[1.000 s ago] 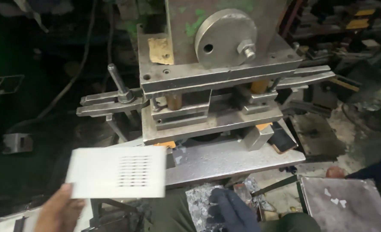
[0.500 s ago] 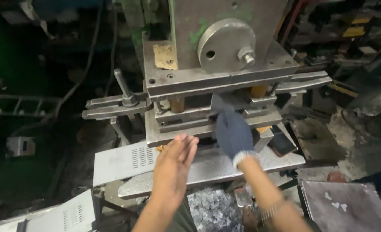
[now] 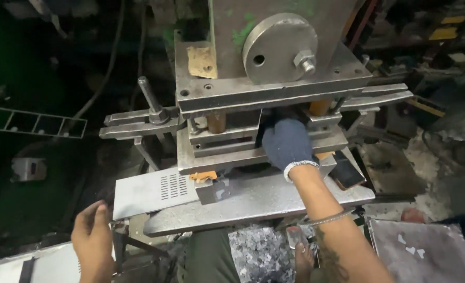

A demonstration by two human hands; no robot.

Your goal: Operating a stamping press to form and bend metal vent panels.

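The right hand in a dark blue knitted glove [image 3: 287, 141], which half a second ago was hovering in front of the grey steel punch press [image 3: 266, 89], is now reaching into the gap between its plates at frame centre; its fingertips are hidden there, so their grip cannot be told. The bare left hand [image 3: 93, 241] is pulling back to the lower left, fingers loose and released, just off the flat grey perforated metal sheet [image 3: 154, 193], which is lying half-fed under the die, so feeding looks finished. An upright steel lever [image 3: 149, 98] is standing left of the press, and silvery punched scrap [image 3: 258, 254] is piling up below the press's steel bed plate [image 3: 253, 202].
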